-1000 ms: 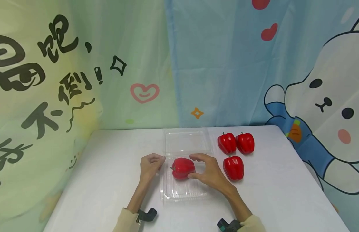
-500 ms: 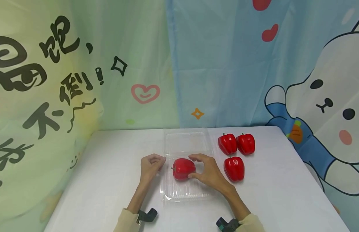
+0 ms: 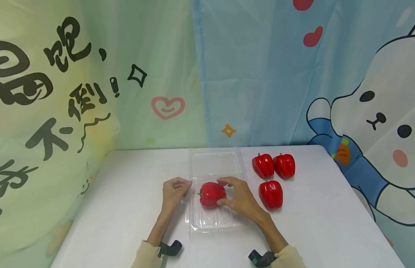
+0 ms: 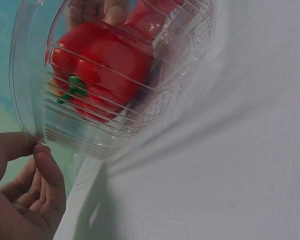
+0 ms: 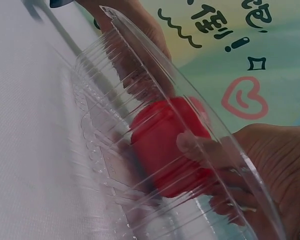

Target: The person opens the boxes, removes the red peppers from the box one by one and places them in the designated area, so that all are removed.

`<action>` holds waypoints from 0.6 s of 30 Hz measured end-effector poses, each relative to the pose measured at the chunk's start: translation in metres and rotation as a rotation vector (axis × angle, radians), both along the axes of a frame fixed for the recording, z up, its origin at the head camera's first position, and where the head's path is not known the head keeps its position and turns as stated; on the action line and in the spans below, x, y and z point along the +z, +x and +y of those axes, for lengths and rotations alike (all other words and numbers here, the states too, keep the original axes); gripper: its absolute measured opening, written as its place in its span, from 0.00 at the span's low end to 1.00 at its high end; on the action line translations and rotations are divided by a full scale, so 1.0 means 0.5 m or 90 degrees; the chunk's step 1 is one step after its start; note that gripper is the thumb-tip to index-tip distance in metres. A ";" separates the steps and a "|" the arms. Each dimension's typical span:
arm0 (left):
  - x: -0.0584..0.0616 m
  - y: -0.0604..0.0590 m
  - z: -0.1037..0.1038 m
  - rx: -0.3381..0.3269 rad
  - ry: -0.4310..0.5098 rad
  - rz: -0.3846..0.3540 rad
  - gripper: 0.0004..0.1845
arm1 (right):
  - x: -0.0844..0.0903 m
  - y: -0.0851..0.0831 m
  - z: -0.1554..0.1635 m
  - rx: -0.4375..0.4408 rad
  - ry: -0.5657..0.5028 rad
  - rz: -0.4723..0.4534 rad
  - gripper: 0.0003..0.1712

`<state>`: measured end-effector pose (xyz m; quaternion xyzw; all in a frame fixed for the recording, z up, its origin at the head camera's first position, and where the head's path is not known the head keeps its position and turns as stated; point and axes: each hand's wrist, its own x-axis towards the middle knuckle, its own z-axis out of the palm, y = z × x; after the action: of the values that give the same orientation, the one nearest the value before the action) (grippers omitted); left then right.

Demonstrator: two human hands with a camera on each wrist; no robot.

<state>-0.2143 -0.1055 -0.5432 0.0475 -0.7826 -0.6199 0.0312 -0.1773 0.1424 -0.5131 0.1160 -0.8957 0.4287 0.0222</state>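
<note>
right hand (image 3: 239,199) fingers curled round pepper (image 3: 212,194) in tray (image 3: 211,223) | left hand (image 3: 174,190) pinches tray rim, 9 o'clock | three peppers (image 3: 273,175) outside, 3 o'clock: one of four packed, lid (image 3: 215,163) open

A staged recording booth: cartoon curtains (image 3: 294,82) hang right behind a white-clothed table (image 3: 127,208).

L wrist view: my left hand (image 4: 20,195) pinches rim of clear clamshell tray (image 4: 30,100). Red pepper (image 4: 102,70) w/ green stem inside, seen thru ribbed wall. White tabletop (image 4: 230,150) below.
</note>
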 end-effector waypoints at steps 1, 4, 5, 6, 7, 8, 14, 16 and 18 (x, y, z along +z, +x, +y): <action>-0.001 0.000 0.000 0.000 0.000 0.001 0.07 | 0.000 0.000 -0.001 0.000 0.001 0.003 0.42; -0.004 -0.001 -0.001 -0.001 -0.002 0.006 0.07 | -0.002 0.001 -0.004 -0.002 0.009 0.007 0.42; -0.005 -0.002 -0.001 -0.001 -0.001 0.006 0.07 | -0.002 0.000 -0.004 -0.002 0.012 0.007 0.43; -0.006 -0.002 -0.001 -0.001 -0.001 0.006 0.08 | -0.002 0.000 -0.005 -0.002 0.015 0.007 0.43; -0.007 -0.002 -0.001 -0.001 0.000 0.006 0.08 | -0.003 -0.001 -0.006 -0.002 0.016 0.005 0.43; -0.008 -0.002 -0.001 -0.001 0.001 0.006 0.08 | -0.003 -0.001 -0.007 -0.002 0.018 0.003 0.43; -0.009 -0.003 -0.002 0.000 0.009 0.005 0.08 | -0.004 -0.005 -0.011 0.014 0.020 -0.006 0.43; -0.008 -0.004 -0.002 -0.001 0.008 0.002 0.08 | -0.006 -0.005 -0.012 0.016 0.027 -0.013 0.44; -0.006 -0.003 -0.002 -0.001 0.005 -0.001 0.07 | -0.007 -0.005 -0.013 0.015 0.031 -0.018 0.45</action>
<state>-0.2158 -0.1065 -0.5462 0.0472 -0.7804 -0.6228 0.0298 -0.1796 0.1357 -0.5164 0.1212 -0.9047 0.4084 0.0011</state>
